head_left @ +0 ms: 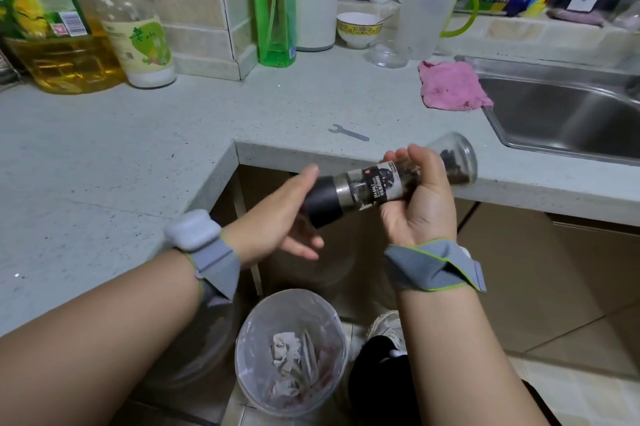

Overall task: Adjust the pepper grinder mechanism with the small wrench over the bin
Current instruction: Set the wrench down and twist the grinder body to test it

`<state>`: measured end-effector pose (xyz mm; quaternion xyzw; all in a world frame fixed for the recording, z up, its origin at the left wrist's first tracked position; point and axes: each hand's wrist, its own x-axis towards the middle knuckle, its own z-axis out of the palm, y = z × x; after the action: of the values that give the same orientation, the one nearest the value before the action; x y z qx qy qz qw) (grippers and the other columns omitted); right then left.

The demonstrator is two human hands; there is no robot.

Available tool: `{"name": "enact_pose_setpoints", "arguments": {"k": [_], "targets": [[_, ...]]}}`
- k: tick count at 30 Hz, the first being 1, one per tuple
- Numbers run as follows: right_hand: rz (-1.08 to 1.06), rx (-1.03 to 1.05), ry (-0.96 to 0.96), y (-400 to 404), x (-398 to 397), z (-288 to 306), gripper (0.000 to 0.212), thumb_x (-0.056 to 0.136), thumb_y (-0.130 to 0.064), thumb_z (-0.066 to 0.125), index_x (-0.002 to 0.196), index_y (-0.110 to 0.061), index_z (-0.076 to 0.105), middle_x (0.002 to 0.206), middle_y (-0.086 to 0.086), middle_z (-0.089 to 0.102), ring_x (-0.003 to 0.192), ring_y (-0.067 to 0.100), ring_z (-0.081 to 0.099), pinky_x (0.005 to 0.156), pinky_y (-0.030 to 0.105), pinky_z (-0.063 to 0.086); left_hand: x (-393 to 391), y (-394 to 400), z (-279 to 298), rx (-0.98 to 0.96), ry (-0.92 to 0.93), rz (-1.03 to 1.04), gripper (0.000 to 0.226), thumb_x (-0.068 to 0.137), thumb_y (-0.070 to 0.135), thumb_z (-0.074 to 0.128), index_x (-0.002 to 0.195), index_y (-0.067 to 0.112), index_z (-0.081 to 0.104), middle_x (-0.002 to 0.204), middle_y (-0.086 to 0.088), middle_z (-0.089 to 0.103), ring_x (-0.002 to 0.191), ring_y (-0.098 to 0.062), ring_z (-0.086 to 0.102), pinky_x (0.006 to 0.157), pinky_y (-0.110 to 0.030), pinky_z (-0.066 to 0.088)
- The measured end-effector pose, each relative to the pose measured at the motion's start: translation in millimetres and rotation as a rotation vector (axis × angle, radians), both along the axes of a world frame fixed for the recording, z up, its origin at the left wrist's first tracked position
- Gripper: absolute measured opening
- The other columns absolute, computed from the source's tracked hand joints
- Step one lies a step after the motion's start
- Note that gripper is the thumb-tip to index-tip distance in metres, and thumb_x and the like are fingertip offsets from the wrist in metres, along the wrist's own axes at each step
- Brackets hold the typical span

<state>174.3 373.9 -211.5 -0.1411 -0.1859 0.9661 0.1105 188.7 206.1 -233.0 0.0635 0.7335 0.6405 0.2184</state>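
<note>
The pepper grinder (367,183), a glass body with a black grinding cap, lies almost level above the bin (242,342), cap pointing left and down. My right hand (420,204) grips the glass body around its label. My left hand (277,218) sits at the black cap with fingers mostly straight, thumb along the cap's top. The small flat wrench (348,132) lies on the counter behind the grinder, untouched. The bin is a translucent bucket with crumpled paper inside, on the floor below my hands.
The grey counter (138,155) wraps around in an L. A steel sink (568,114) is at the right with a pink cloth (450,86) beside it. Oil bottles (59,31), a green bottle (275,3), a bowl (358,29) and a jug (429,17) line the back.
</note>
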Motion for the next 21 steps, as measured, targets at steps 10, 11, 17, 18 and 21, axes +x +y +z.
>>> {"name": "enact_pose_setpoints", "arguments": {"k": [10, 11, 17, 18, 21], "targets": [[0.025, -0.017, 0.099, -4, -2, 15, 0.019, 0.088, 0.001, 0.057, 0.070, -0.006, 0.057, 0.065, 0.006, 0.060, 0.066, 0.017, 0.058, 0.075, 0.029, 0.050, -3, 2, -5, 0.032, 0.321, 0.115, 0.040, 0.094, 0.060, 0.035, 0.104, 0.025, 0.051, 0.083, -0.010, 0.057, 0.050, -0.008, 0.061, 0.053, -0.023, 0.052], [0.025, -0.025, 0.116, -4, -2, 17, 0.020, 0.088, 0.000, 0.058, 0.069, -0.007, 0.058, 0.062, 0.005, 0.061, 0.065, 0.017, 0.059, 0.076, 0.029, 0.050, -4, 2, -6, 0.021, 0.405, 0.115, 0.033, 0.094, 0.057, 0.037, 0.102, 0.027, 0.050, 0.089, -0.008, 0.056, 0.054, -0.007, 0.063, 0.051, -0.019, 0.051], [0.064, -0.107, 0.032, -1, 0, 21, 0.016, 0.086, -0.003, 0.061, 0.072, -0.008, 0.056, 0.061, 0.003, 0.060, 0.062, 0.016, 0.060, 0.072, 0.029, 0.052, -3, 1, -2, -0.041, 0.641, 0.120, 0.047, 0.080, 0.048, 0.059, 0.115, 0.022, 0.041, 0.096, 0.007, 0.052, 0.077, 0.000, 0.059, 0.065, -0.014, 0.048], [0.078, -0.138, -0.012, 1, -1, 21, 0.015, 0.085, -0.004, 0.062, 0.073, -0.008, 0.054, 0.063, 0.003, 0.058, 0.062, 0.016, 0.059, 0.068, 0.029, 0.053, -2, 0, -2, -0.125, 0.717, 0.124, 0.050, 0.078, 0.042, 0.066, 0.117, 0.023, 0.041, 0.098, 0.008, 0.051, 0.082, -0.001, 0.058, 0.069, -0.011, 0.046], [0.158, -0.203, -0.150, -1, -5, 24, 0.015, 0.084, -0.005, 0.063, 0.079, -0.007, 0.049, 0.068, 0.005, 0.053, 0.061, 0.017, 0.057, 0.062, 0.030, 0.052, -6, -9, 0, -0.448, 1.048, 0.278, 0.041, 0.076, 0.002, 0.072, 0.112, 0.009, 0.053, 0.098, 0.004, 0.052, 0.087, -0.014, 0.054, 0.073, -0.008, 0.039]]}}
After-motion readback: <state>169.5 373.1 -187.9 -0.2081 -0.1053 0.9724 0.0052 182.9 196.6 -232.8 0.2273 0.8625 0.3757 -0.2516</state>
